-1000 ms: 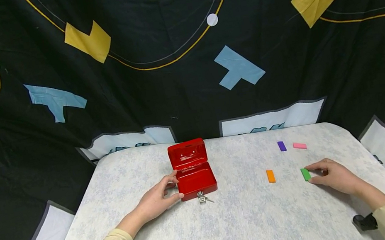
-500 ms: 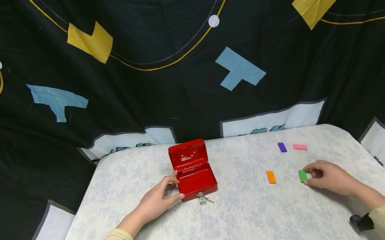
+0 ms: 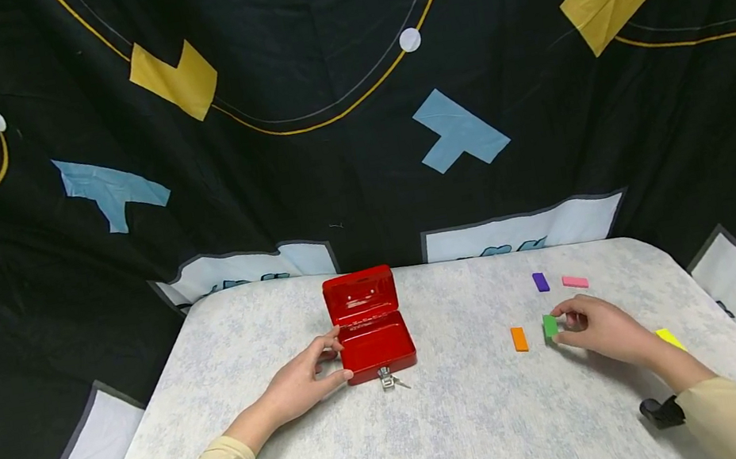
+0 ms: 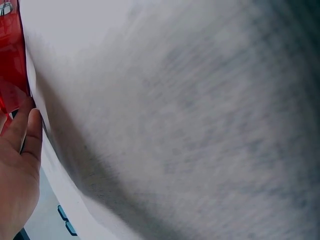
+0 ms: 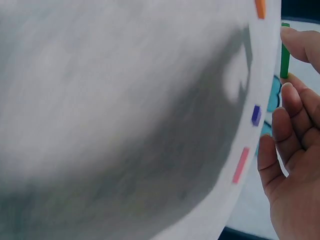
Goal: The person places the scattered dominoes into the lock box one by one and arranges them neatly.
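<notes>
A small red metal cash box [image 3: 377, 348] stands on the table with its lid [image 3: 360, 295] raised. A small padlock with a key [image 3: 387, 378] sits at its front. My left hand [image 3: 299, 377] touches the box's left side with thumb and fingertips; the left wrist view shows the fingers [image 4: 33, 132] fairly straight against the red wall. Above the table, my right hand [image 3: 603, 327] pinches a green block [image 3: 550, 326] between thumb and finger. The right wrist view shows the green block [image 5: 285, 52] edge-on, the other fingers loosely bent.
An orange block [image 3: 519, 340] lies left of my right hand. Beyond that hand are a purple block [image 3: 540, 282] and a pink block [image 3: 575, 282]. A yellow piece [image 3: 670, 338] shows partly behind my right wrist. A dark curtain [image 3: 361, 182] hangs behind the table.
My right hand has lifted the green block off the table and moved it left, toward the orange block. The yellow piece has come into view. My left hand and the box stay put.
</notes>
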Available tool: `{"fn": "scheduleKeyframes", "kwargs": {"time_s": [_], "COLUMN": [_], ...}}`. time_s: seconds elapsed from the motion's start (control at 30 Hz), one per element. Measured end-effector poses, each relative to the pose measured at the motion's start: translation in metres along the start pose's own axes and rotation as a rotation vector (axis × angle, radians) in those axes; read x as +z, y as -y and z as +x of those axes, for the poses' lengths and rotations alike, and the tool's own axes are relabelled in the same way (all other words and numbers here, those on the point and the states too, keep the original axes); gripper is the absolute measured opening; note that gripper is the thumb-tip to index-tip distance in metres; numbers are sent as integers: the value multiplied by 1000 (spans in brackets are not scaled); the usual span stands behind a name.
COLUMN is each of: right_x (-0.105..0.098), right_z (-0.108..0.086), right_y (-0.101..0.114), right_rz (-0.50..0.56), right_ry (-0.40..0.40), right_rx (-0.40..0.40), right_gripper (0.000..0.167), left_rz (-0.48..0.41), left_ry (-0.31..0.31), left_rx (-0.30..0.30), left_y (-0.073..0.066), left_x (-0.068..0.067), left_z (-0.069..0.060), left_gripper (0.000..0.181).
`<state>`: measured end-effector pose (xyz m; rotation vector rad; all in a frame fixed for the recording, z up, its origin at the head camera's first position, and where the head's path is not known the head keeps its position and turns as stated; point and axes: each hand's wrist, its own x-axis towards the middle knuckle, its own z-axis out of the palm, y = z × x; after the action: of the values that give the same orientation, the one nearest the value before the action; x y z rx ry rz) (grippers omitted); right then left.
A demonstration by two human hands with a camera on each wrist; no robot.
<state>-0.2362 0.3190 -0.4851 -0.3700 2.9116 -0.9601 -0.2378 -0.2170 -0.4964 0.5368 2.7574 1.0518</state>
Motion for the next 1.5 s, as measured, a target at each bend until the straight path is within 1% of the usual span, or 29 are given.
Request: {"fn": "scheduleKeyframes", "kwargs": {"time_s": [0.23, 0.47, 0.57, 0.77, 0.93, 1.17, 1.33, 1.5], "right_x": [6, 11, 13, 15, 20, 27, 32, 39], "right_z": [11, 19, 23, 30, 37, 46, 51, 56], "right_y": [18, 30, 36, 52, 63, 79, 90, 98], "right_rz": [-6, 10, 10, 17, 30, 43, 44, 52], "right_ry": [4, -7, -6, 18, 28, 36, 45, 59], "right_rx": [-33, -84, -85, -86, -126, -182, -210, -218], "right_gripper": [41, 40, 40, 39, 36, 35, 35, 36], "left_rz": [-6, -8, -3, -1, 13, 42, 29, 15], "left_ry": [2, 1, 1, 6, 15, 34, 42, 45], "left_rx": [9, 11, 12, 9, 3, 10, 9, 5], "left_y": [1, 1, 1, 1, 1, 0, 0, 0], "left_x": [0, 0, 0, 0, -1, -4, -5, -5], "left_z": [0, 0, 0, 0, 1, 2, 3, 3], "left_gripper": [44, 45, 45, 44, 44, 42, 42, 41]}}
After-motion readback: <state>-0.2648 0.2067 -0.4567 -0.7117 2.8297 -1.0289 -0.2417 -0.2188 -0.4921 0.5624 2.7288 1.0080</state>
